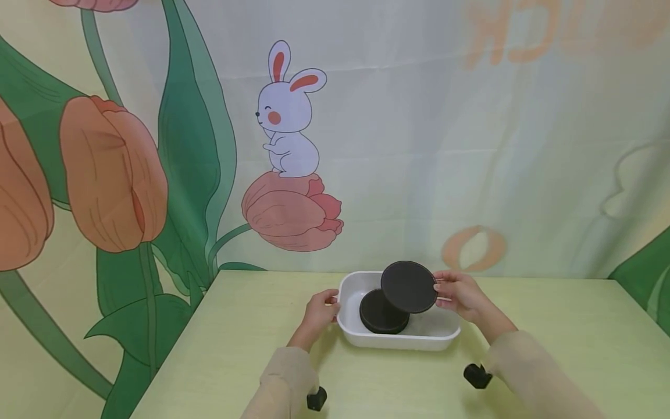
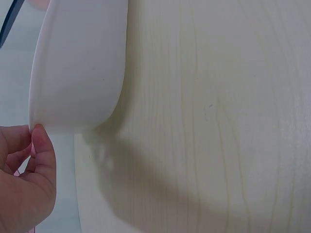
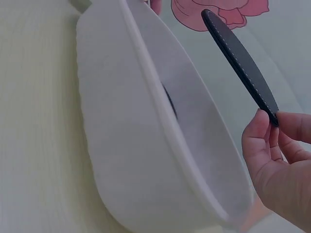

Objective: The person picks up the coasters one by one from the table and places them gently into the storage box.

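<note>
A white rectangular basin (image 1: 398, 342) with rounded corners sits on the table. My left hand (image 1: 321, 308) is at its left end, and the left wrist view shows thumb and finger pinching the basin's rim (image 2: 38, 87). Over the basin my right hand (image 1: 460, 295) holds a thin round black coaster (image 1: 408, 286) by its right edge, between thumb and fingers. Light stitching runs along the edge of the coaster (image 3: 240, 63) in the right wrist view. Inside the basin, toward the left, lies a thicker round black piece (image 1: 384, 314), partly hidden behind the raised coaster.
The pale wood-grain table (image 1: 235, 331) extends to both sides and in front of the basin. Just behind the basin, at the table's back edge, hangs a cloth (image 1: 398, 145) printed with tulips and a rabbit. Small black devices (image 1: 477, 376) are at both wrists.
</note>
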The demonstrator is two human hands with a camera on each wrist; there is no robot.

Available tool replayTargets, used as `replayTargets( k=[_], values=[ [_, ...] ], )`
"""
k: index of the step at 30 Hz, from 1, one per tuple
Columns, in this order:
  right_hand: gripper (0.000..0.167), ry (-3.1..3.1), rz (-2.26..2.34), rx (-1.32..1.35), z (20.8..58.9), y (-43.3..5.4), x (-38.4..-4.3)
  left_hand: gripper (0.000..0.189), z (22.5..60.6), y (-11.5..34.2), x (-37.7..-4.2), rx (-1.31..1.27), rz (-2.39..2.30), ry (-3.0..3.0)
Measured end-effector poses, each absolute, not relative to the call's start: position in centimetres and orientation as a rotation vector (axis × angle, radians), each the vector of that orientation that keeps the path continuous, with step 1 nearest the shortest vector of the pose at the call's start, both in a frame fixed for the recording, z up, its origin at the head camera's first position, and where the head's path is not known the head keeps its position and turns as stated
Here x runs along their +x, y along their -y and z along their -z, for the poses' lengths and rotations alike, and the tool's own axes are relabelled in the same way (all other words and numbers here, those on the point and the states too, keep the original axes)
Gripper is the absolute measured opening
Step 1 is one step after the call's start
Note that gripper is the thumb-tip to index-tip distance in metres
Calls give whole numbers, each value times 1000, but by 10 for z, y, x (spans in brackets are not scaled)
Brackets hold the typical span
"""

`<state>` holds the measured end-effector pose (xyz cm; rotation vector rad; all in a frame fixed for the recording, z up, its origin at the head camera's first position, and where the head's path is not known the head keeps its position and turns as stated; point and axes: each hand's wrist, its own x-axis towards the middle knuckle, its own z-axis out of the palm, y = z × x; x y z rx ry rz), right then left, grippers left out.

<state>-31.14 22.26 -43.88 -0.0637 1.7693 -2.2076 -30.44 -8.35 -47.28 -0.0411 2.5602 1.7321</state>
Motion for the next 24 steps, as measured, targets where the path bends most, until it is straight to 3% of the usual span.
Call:
replayTargets(
  k=[24],
  values=[
    [19,-1869,2159,152,479,-172,-325,36,472,83,-303,-49,-1750,-2549]
  ],
)
